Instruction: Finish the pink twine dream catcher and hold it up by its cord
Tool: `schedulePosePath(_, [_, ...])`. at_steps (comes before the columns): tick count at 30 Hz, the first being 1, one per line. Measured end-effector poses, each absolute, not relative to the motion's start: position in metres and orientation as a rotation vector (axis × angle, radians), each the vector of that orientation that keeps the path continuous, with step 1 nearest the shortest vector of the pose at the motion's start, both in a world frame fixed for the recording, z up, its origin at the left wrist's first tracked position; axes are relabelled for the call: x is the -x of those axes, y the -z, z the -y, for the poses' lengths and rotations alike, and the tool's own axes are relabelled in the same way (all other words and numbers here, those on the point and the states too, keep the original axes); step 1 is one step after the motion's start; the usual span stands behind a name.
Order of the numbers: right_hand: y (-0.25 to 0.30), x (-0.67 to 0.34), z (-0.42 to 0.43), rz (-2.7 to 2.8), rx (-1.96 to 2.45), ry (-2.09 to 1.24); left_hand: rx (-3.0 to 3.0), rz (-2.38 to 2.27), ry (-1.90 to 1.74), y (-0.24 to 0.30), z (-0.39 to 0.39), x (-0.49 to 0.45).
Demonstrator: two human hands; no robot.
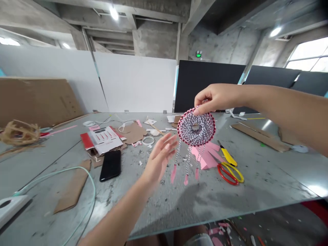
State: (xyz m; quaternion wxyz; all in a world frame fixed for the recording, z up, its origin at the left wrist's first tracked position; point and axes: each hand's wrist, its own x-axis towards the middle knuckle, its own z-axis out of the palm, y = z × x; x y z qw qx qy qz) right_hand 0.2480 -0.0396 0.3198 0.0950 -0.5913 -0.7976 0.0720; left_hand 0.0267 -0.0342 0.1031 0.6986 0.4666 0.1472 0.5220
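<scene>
My right hand (pixel 208 99) pinches the top edge of a round woven hanging ornament (pixel 186 131), a dreamcatcher-like ring of black-and-white twisted cord with a pink beaded-looking rim and a small hole in the middle. It hangs upright above the table. Several cord strands dangle from its lower edge, ending in pink tips (pixel 186 180). To its left, my left hand (pixel 161 155) is raised with fingers spread, close to the strands; it holds nothing. Behind the strands lies pink paper (pixel 207 160), beside scissors (pixel 229 173) with red and yellow handles and a yellow utility knife (pixel 229 156).
A black phone (pixel 110 165), a tape roll (pixel 148 140), printed packaging (pixel 106 139) and cardboard pieces (pixel 73 188) lie on the left. A pale green cable (pixel 93 191) loops to a power strip (pixel 11 210). Cardboard strips (pixel 258 136) lie right. Scraps dot the grey table (pixel 269 177).
</scene>
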Motion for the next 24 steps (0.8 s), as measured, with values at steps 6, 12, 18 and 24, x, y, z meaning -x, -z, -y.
schedulePosePath(6, [-0.313,-0.293,0.024,1.899,1.801,-0.420,-0.963,-0.553,-1.217,-0.051,0.066,-0.010])
schedulePosePath(12, [-0.294,-0.329,-0.017,1.477,1.923,-0.441,-0.883,-0.884,-1.169,0.017,0.101,0.015])
schedulePosePath(18, [-0.273,-0.335,-0.076,1.151,1.890,-0.463,-0.738,-0.920,-1.331,0.027,0.102,0.037])
schedulePosePath(24, [-0.240,-0.315,-0.149,1.126,1.871,-0.493,-0.706,-0.839,-1.250,0.021,0.107,0.035])
